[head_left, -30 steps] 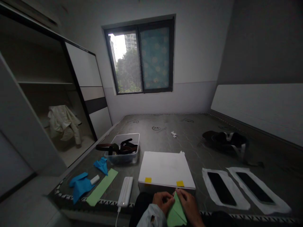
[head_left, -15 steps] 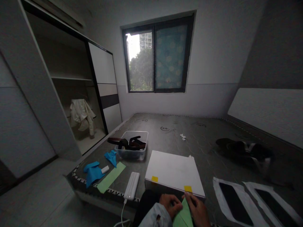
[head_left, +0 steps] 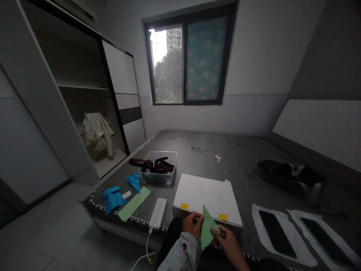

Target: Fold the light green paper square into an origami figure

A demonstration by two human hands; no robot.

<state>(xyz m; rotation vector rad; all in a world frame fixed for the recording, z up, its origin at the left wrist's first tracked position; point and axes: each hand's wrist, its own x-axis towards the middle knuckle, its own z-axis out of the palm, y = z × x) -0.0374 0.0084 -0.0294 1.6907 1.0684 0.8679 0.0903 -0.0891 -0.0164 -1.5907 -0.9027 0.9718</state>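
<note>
Pointed, folded green paper (head_left: 207, 230) (roughly triangular) pinched between left hand (head_left: 193, 225) and right hand (head_left: 229, 245).

A white box (head_left: 207, 197) blocks forward reach of the left hand (head_left: 193, 225).

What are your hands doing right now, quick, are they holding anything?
Left hand: closed, holding the green paper.
Right hand: closed, holding the same paper by its edge.
</note>
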